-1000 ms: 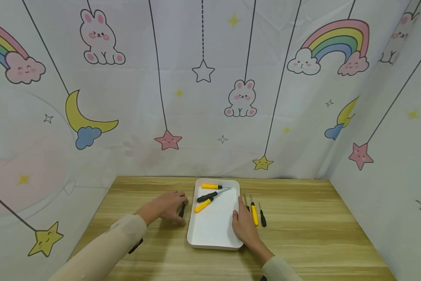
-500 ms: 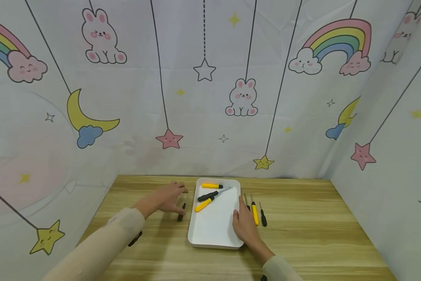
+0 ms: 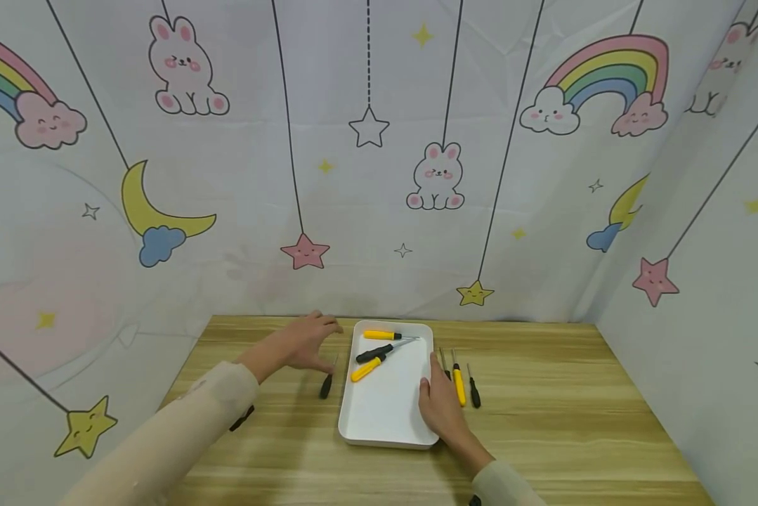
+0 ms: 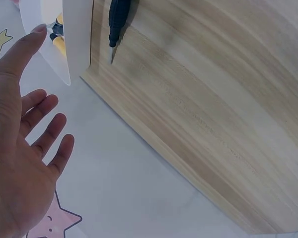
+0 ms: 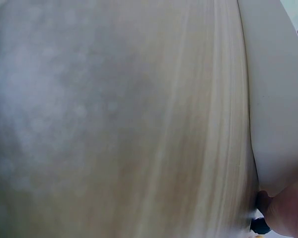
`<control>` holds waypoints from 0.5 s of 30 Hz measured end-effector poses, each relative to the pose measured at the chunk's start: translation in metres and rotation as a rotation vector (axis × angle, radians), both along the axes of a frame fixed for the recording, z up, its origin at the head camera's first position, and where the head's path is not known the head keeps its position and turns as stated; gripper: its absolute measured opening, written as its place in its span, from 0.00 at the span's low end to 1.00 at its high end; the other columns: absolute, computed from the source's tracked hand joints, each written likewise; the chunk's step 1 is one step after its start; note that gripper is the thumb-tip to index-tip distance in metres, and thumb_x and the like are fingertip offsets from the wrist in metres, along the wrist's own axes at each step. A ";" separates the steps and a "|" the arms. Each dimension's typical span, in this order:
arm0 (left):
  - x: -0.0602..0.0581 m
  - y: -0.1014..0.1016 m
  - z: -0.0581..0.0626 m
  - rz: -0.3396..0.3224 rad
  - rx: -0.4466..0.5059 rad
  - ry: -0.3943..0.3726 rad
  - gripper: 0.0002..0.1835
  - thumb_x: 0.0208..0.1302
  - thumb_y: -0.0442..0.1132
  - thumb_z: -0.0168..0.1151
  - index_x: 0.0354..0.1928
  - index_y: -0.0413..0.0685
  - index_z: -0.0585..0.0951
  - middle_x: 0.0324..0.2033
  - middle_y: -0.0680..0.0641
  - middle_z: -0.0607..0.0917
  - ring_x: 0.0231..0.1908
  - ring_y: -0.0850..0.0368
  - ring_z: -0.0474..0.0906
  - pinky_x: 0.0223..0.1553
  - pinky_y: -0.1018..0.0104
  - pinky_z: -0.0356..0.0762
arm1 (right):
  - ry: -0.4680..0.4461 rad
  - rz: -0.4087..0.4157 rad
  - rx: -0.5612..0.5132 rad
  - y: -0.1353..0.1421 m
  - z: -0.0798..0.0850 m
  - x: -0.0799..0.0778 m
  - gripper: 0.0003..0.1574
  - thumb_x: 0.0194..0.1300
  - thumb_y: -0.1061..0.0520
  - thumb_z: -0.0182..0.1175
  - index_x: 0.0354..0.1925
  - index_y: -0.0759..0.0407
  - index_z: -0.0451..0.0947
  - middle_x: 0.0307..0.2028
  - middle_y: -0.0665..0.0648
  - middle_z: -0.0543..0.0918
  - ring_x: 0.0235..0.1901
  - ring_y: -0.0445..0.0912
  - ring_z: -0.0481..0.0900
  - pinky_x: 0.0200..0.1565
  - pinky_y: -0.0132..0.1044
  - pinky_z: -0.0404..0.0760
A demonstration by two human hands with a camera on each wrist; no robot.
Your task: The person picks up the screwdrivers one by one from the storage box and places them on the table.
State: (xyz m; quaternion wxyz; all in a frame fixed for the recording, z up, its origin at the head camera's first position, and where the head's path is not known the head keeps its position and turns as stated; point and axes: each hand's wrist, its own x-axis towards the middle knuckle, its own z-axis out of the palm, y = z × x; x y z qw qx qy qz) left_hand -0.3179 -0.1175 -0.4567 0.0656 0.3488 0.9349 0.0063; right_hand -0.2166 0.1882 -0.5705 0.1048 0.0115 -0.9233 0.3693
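Note:
My left hand (image 3: 303, 342) hovers over the table left of the white tray (image 3: 388, 422), fingers spread and holding nothing. Just below its thumb a small black-handled screwdriver (image 3: 326, 386) lies on the wood, its tip pointing away. The left wrist view shows that same screwdriver (image 4: 119, 17) apart from the palm (image 4: 20, 163). On the tray's right wall rests my right hand (image 3: 442, 407), fingers straight along the side. Inside the tray lie a yellow screwdriver (image 3: 381, 335), a black screwdriver (image 3: 374, 353) and a second yellow screwdriver (image 3: 367, 369) toward its far end.
Right of the tray lie a yellow screwdriver (image 3: 459, 385), a black screwdriver (image 3: 474, 392) and another partly hidden by the right hand. A dark object (image 3: 242, 419) shows beside the left sleeve. A patterned curtain (image 3: 379, 281) stands behind the table (image 3: 543, 422).
My left hand has let go of the small black screwdriver, left it on the table, and risen away from it toward the back. The right hand stays on the tray.

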 end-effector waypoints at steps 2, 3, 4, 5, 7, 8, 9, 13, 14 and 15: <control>0.000 0.001 0.002 -0.006 0.000 0.001 0.47 0.59 0.67 0.75 0.73 0.47 0.75 0.71 0.43 0.75 0.67 0.41 0.71 0.68 0.43 0.74 | -0.004 -0.003 -0.003 0.000 0.000 0.000 0.37 0.81 0.62 0.51 0.80 0.74 0.55 0.74 0.74 0.68 0.72 0.67 0.70 0.71 0.63 0.69; 0.000 0.001 0.003 -0.010 0.000 0.004 0.48 0.59 0.67 0.75 0.74 0.47 0.74 0.71 0.43 0.75 0.67 0.41 0.71 0.68 0.43 0.74 | -0.008 -0.004 -0.004 0.000 0.000 0.000 0.38 0.81 0.61 0.51 0.80 0.73 0.54 0.74 0.74 0.68 0.72 0.67 0.70 0.71 0.63 0.69; 0.000 0.002 0.004 -0.016 0.003 0.008 0.49 0.58 0.68 0.75 0.74 0.47 0.74 0.71 0.43 0.75 0.67 0.41 0.71 0.68 0.43 0.74 | -0.013 -0.005 -0.004 0.000 0.000 0.000 0.38 0.81 0.61 0.51 0.80 0.73 0.54 0.75 0.73 0.67 0.72 0.67 0.69 0.72 0.63 0.69; 0.000 0.002 0.005 -0.023 0.004 0.014 0.50 0.58 0.68 0.75 0.75 0.47 0.74 0.71 0.43 0.75 0.67 0.41 0.71 0.68 0.42 0.74 | -0.018 -0.006 -0.007 0.001 -0.001 0.000 0.38 0.81 0.61 0.51 0.80 0.73 0.53 0.75 0.73 0.67 0.72 0.67 0.69 0.72 0.63 0.68; 0.000 0.004 0.007 -0.032 0.013 0.019 0.51 0.58 0.68 0.76 0.75 0.46 0.73 0.72 0.43 0.75 0.68 0.41 0.70 0.69 0.42 0.73 | -0.013 -0.007 -0.004 0.001 -0.001 -0.001 0.38 0.81 0.61 0.51 0.80 0.73 0.54 0.75 0.74 0.68 0.72 0.67 0.69 0.72 0.63 0.69; -0.001 0.005 0.008 -0.036 0.022 0.022 0.51 0.57 0.67 0.76 0.76 0.45 0.73 0.72 0.43 0.75 0.68 0.41 0.70 0.69 0.40 0.72 | -0.016 -0.008 -0.002 0.002 -0.001 -0.001 0.38 0.82 0.61 0.51 0.81 0.73 0.53 0.75 0.73 0.67 0.72 0.67 0.69 0.72 0.62 0.69; -0.001 0.006 0.008 -0.040 0.027 0.026 0.51 0.57 0.67 0.77 0.76 0.45 0.72 0.72 0.43 0.74 0.68 0.40 0.70 0.69 0.40 0.72 | -0.014 -0.007 0.000 0.002 0.000 -0.001 0.38 0.81 0.61 0.51 0.80 0.73 0.54 0.75 0.73 0.67 0.72 0.67 0.69 0.72 0.63 0.69; 0.000 0.012 0.009 -0.044 0.036 0.025 0.51 0.57 0.66 0.77 0.77 0.47 0.71 0.73 0.43 0.74 0.69 0.40 0.69 0.71 0.39 0.70 | -0.011 -0.007 0.003 0.002 0.000 -0.001 0.37 0.81 0.61 0.51 0.80 0.73 0.54 0.75 0.74 0.68 0.72 0.68 0.70 0.71 0.63 0.69; -0.001 0.014 0.008 -0.047 0.037 0.027 0.51 0.57 0.67 0.76 0.77 0.48 0.71 0.73 0.43 0.74 0.69 0.40 0.69 0.71 0.40 0.70 | -0.017 -0.008 0.002 0.002 0.000 -0.001 0.38 0.81 0.61 0.51 0.80 0.72 0.54 0.75 0.73 0.67 0.72 0.67 0.69 0.72 0.63 0.68; -0.001 0.016 0.008 -0.051 0.035 0.029 0.51 0.57 0.67 0.76 0.78 0.49 0.71 0.73 0.44 0.74 0.70 0.41 0.69 0.71 0.40 0.70 | -0.020 -0.008 0.001 0.002 0.001 -0.001 0.38 0.81 0.61 0.51 0.81 0.72 0.54 0.75 0.73 0.67 0.72 0.67 0.69 0.72 0.63 0.68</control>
